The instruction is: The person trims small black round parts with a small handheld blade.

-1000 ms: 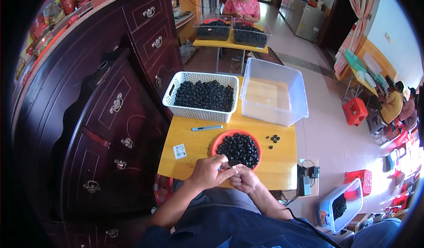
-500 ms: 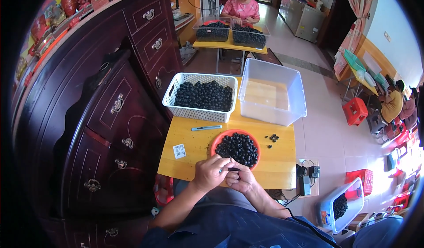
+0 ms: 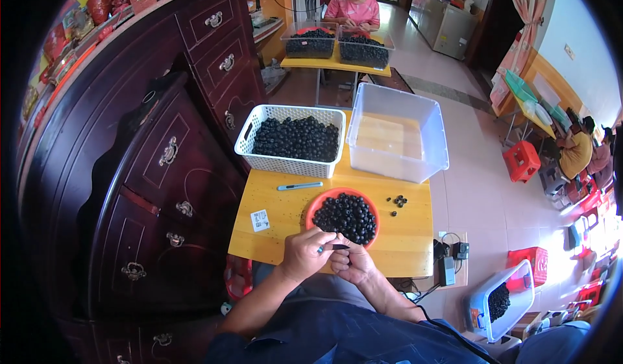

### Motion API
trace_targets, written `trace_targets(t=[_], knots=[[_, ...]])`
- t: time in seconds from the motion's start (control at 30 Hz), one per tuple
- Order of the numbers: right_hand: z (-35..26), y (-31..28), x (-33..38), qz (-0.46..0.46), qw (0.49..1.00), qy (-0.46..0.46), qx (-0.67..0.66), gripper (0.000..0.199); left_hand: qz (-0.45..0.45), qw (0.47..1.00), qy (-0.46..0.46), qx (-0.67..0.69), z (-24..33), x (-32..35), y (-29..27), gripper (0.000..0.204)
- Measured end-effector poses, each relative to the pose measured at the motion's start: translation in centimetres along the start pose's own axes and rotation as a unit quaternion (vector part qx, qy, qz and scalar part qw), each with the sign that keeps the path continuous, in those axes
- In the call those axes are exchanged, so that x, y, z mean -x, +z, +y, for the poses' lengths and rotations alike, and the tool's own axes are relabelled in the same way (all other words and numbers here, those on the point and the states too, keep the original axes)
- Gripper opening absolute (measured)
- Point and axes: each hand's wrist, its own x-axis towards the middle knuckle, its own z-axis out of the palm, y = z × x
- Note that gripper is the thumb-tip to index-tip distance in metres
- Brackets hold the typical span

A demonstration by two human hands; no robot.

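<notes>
My left hand (image 3: 302, 254) is closed around a small knife (image 3: 337, 247), its dark blade pointing right toward my other hand. Beside it my right hand (image 3: 354, 264) is closed, fingers bent and thumb near the blade. Whatever it pinches is mostly hidden; only a dark spot shows between the fingers. Both hands meet just below an orange-red bowl (image 3: 309, 216) filled with small round black pieces (image 3: 350, 215), some showing a hole. A few loose black pieces (image 3: 400, 200) lie right of the bowl.
On the yellow table (image 3: 409, 247) stand a white basket (image 3: 285, 165) of black pieces and a clear bin (image 3: 396, 133). A blue pen-shaped cutter (image 3: 300, 186) and a white label (image 3: 259, 220) lie left. A dark cabinet (image 3: 156, 189) borders the left; another person (image 3: 354, 10) sits opposite.
The view has shifted slightly, so the table things sit a little further left. Both hands stay together, and the knife blade shows more plainly between them.
</notes>
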Motion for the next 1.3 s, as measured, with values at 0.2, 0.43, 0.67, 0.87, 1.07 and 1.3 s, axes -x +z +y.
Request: trace_targets(t=[0.2,0.43,0.67,0.87,1.07,1.3], knots=[[0.2,-0.1,0.2,0.004,1.000,-0.015,-0.001,0.029,-0.026,0.998,-0.064,0.007,0.1,-0.1,0.1,0.015],[-0.8,1.2,1.4,-0.092,0.981,-0.028,0.168,0.025,-0.206,0.976,-0.070,0.018,-1.3,-1.0,-2.1,0.043],[-0.8,-0.2,0.8,-0.121,0.980,-0.006,0.159,0.043,-0.198,0.979,-0.049,0.008,-0.7,-1.4,-2.6,0.052],[-0.4,-0.3,0.6,-0.111,0.984,0.006,0.139,0.040,-0.183,0.982,-0.044,0.015,-0.8,-1.3,-2.5,0.051],[-0.1,0.2,0.7,-0.073,0.989,0.009,0.132,0.039,-0.171,0.984,-0.045,-0.017,-1.1,-0.7,-2.2,0.051],[0.0,0.1,0.7,-0.083,0.990,0.012,0.116,0.039,-0.162,0.986,-0.040,-0.008,-0.9,-1.1,-2.3,0.051]])
